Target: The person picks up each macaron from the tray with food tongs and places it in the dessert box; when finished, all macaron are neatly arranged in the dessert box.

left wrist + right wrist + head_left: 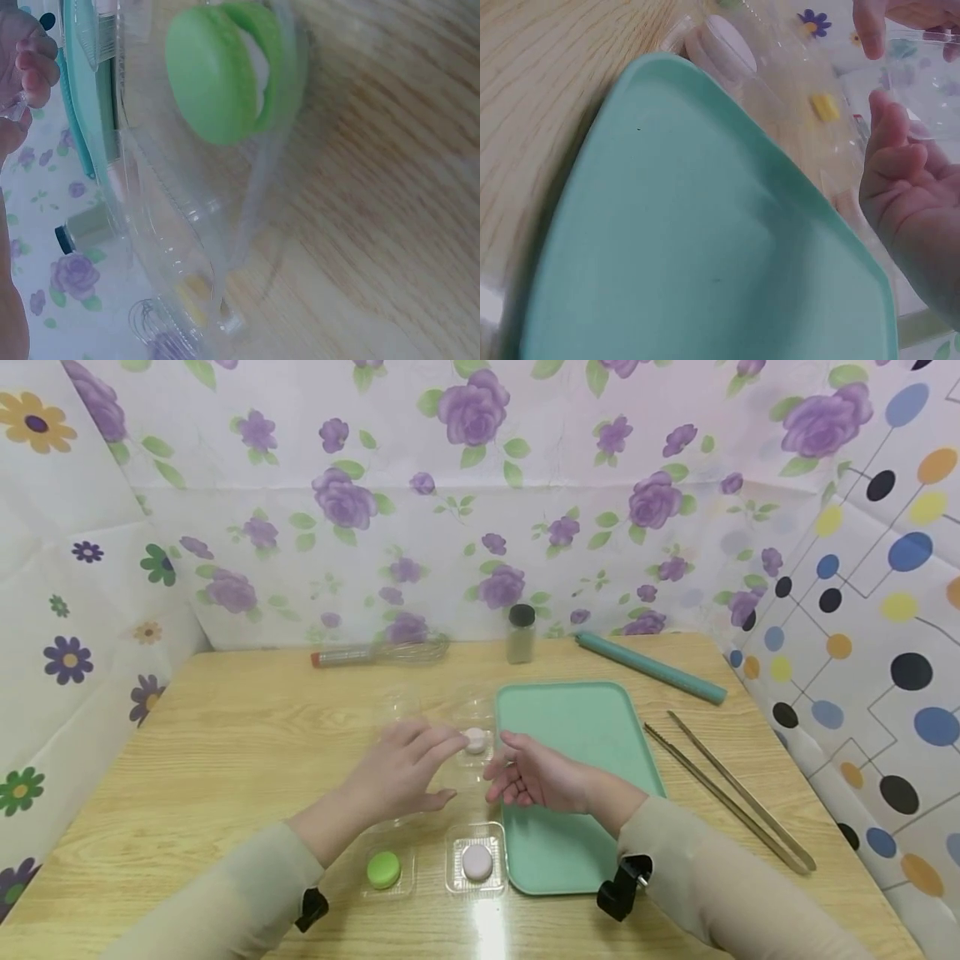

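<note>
Four round sandwich pieces counted on the counter: green near left, lilac nearer the tray, pale pink farther off, yellow far left, blocked in the head view by the left hand. Clear plastic piece held up between both hands, pinched by the right hand; left grip can't be told. Clear packs too see-through to be counted. One each: green tray right, tongs far right, whisk, jar, teal rod along far side. Both forearms cut off.
</note>
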Demonstrator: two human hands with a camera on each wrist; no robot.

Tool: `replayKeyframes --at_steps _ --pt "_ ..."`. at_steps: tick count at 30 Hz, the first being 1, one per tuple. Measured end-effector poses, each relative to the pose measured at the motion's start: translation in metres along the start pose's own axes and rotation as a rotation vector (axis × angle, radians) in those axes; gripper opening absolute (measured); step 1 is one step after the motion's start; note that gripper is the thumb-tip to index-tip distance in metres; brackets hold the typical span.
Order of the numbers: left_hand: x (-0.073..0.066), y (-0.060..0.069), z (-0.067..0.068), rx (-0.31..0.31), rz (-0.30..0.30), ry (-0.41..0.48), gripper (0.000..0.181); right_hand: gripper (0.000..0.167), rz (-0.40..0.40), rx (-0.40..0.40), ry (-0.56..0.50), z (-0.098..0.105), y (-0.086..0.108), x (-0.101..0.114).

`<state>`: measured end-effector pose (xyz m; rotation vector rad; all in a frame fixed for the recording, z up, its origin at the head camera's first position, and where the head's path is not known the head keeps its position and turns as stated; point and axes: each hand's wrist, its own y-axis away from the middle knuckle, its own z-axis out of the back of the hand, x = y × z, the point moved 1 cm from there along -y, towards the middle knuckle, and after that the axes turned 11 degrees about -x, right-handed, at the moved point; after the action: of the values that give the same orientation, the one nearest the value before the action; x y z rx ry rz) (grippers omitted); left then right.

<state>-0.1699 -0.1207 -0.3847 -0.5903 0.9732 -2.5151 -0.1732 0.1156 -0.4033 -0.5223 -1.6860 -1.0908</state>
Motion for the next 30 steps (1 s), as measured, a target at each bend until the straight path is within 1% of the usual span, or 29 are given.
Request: replayKeyframes --at_steps 2,3,4,5,6,7,8,10,12,13,14,16,19,21,23,25,28,30 --pt "-0.001 0.000 0.000 0.012 -0.007 0.008 0.087 0.071 -0.002 -0.014 0.009 0.000 -0.001 0.000" --pt "-0.001 0.000 0.000 0.027 0.001 0.020 0.089 0.070 0.003 -0.024 0.017 0.000 -0.001 0.000" --pt "-0.001 0.000 0.001 0.047 0.019 0.041 0.089 0.069 0.012 -0.037 0.029 0.000 -0.001 -0.001" --pt "-0.001 0.000 0.002 0.078 0.057 0.071 0.089 0.066 0.025 -0.051 0.044 0.001 -0.002 -0.001" --pt "-0.001 0.001 0.002 0.118 0.107 0.103 0.090 0.063 0.042 -0.069 0.056 0.001 -0.002 -0.002" --pt "-0.001 0.001 0.003 0.165 0.176 0.152 0.090 0.059 0.064 -0.085 0.074 0.001 -0.002 -0.002" --pt "-0.001 0.002 0.003 0.218 0.255 0.202 0.090 0.054 0.092 -0.102 0.096 0.002 -0.002 -0.003" --pt "-0.001 0.003 0.004 0.318 0.436 0.315 0.085 0.047 0.156 -0.139 0.160 0.004 -0.001 -0.005" --pt "-0.001 0.005 0.003 0.400 0.599 0.418 0.078 0.040 0.221 -0.174 0.228 0.006 0.002 -0.006" --pt "-0.001 0.005 0.002 0.425 0.666 0.475 0.074 0.038 0.256 -0.186 0.260 0.007 0.003 -0.007" --pt "-0.001 0.005 0.002 0.446 0.717 0.522 0.069 0.035 0.289 -0.201 0.289 0.007 0.004 -0.007" --pt "-0.002 0.005 0.000 0.466 0.796 0.615 0.061 0.033 0.354 -0.222 0.337 0.008 0.007 -0.008" --pt "-0.004 0.003 0.000 0.486 0.867 0.699 0.061 0.035 0.444 -0.228 0.384 0.008 0.009 -0.008" --pt "-0.006 0.002 0.000 0.495 0.900 0.711 0.064 0.039 0.488 -0.232 0.432 0.008 0.010 -0.008" --pt "-0.008 0.002 0.001 0.493 0.913 0.709 0.068 0.045 0.524 -0.234 0.502 0.008 0.012 -0.009" --pt "-0.010 0.002 0.002 0.482 0.900 0.703 0.070 0.052 0.555 -0.231 0.593 0.007 0.013 -0.010" --pt "-0.014 0.004 0.003 0.476 0.847 0.687 0.073 0.061 0.589 -0.214 0.728 0.005 0.016 -0.012" --pt "-0.017 0.005 0.003 0.483 0.798 0.666 0.075 0.066 0.600 -0.199 0.789 0.004 0.018 -0.013"
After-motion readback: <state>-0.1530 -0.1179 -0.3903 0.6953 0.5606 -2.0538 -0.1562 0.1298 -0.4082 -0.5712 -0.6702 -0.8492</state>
